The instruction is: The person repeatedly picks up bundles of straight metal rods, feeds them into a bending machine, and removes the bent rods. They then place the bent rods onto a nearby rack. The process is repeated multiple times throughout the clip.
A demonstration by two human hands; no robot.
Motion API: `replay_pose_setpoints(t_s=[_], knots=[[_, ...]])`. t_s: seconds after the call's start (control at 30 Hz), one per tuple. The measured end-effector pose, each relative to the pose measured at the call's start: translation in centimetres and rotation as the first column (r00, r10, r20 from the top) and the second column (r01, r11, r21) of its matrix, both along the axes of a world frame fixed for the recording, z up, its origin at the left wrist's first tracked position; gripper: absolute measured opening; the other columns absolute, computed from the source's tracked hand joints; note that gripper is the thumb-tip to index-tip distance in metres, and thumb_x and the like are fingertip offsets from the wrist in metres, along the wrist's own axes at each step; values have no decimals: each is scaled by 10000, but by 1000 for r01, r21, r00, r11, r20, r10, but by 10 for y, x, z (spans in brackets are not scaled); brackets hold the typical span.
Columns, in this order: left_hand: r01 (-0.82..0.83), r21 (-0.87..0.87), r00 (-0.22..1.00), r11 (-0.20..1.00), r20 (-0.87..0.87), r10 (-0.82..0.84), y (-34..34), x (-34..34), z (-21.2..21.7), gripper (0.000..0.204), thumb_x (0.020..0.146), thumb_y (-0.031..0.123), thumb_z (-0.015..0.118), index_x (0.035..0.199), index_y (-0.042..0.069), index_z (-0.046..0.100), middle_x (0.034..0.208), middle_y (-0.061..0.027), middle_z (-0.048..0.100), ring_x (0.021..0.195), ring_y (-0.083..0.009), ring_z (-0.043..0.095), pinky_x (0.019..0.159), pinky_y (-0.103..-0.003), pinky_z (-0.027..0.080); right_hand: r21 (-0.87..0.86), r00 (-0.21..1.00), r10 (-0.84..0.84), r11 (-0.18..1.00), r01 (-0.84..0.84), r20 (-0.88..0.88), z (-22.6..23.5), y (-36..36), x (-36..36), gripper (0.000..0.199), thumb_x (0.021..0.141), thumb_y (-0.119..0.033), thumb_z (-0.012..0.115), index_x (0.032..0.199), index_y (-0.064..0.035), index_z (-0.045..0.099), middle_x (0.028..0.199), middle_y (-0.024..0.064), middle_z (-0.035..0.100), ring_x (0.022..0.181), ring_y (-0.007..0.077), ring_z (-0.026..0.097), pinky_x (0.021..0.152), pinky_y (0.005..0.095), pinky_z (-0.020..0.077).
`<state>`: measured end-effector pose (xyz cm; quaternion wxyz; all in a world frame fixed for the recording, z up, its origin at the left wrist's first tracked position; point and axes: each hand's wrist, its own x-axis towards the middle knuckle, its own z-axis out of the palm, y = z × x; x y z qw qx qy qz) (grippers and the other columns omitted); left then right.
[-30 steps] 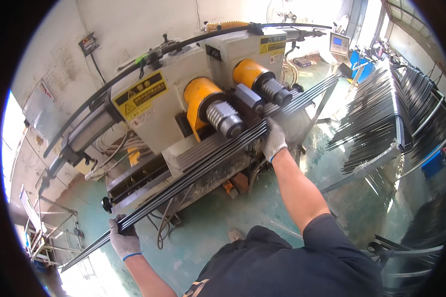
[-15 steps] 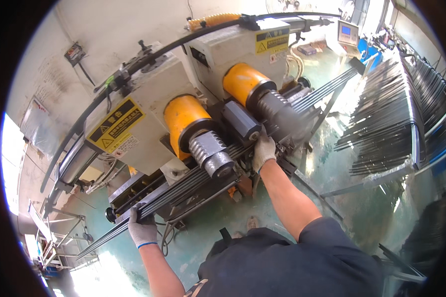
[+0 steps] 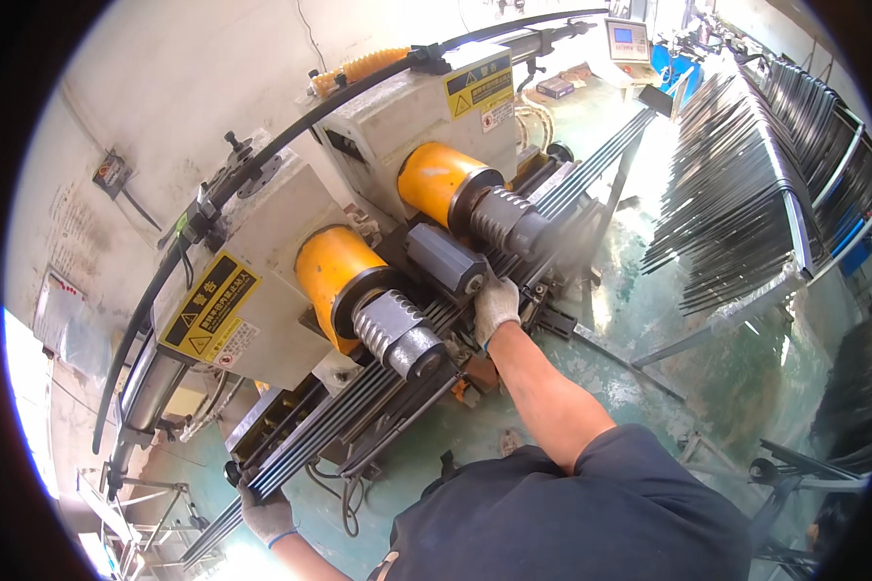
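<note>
Left hand [image 3: 266,513], gloved, lower left of frame, fingers wrapped around the near end of the bundle of long dark rods [image 3: 358,412]. Right hand [image 3: 496,308], gloved, centre, fingers curled down on the same bundle just beside the grey ribbed roller [image 3: 402,334]. Rods run diagonally from lower left to upper right through the machine [image 3: 262,290] with yellow cylinders. Likely stiff, heavy, springy over that length, smooth metal; best held at two well-apart points. Far rod ends blur out upper right; right fingertips hidden by rods; rod count unclear.
</note>
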<state>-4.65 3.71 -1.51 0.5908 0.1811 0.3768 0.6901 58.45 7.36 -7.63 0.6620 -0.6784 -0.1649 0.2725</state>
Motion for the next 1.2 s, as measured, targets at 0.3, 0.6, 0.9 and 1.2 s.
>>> replay_pose_setpoints(t_s=[0.3, 0.6, 0.9, 1.2], knots=[[-4, -95, 997, 995, 70, 10, -4, 100, 0, 386, 1146, 348, 631, 1246, -13, 726, 1242, -141, 758, 1162, -299, 725, 1094, -457, 583, 433, 959, -199, 860, 270, -203, 1, -4, -9, 398, 1143, -320, 624, 1287, 34, 733, 983, 89, 753, 849, 213, 675, 813, 376, 533], [90, 121, 996, 989, -4, -90, -1, 26, -11, 367, 1153, 330, 619, 1318, 21, 726, 1265, -108, 779, 1175, -258, 727, 1107, -432, 569, 288, 911, -87, 933, 217, -403, 79, -60, -31, 441, 1138, -458, 635, 1211, -36, 736, 976, -5, 707, 810, 142, 583, 765, 344, 487], [-92, -69, 996, 993, 13, 93, -8, 95, 2, 378, 1146, 322, 647, 1298, -15, 723, 1267, -112, 767, 1206, -250, 716, 1133, -405, 560, 280, 948, -152, 932, 231, -278, 49, -95, -40, 569, 1058, -545, 760, 1319, -41, 717, 1109, -12, 707, 946, 116, 648, 781, 336, 537], [84, -69, 984, 994, 162, -72, -32, 112, 3, 393, 1162, 352, 586, 1372, 31, 669, 1370, -156, 721, 1324, -349, 659, 1201, -564, 492, -2, 949, -110, 993, 116, 296, -19, -109, -25, 624, 1149, -418, 639, 1580, 26, 559, 1623, 146, 568, 1462, 274, 541, 1256, 391, 401]])
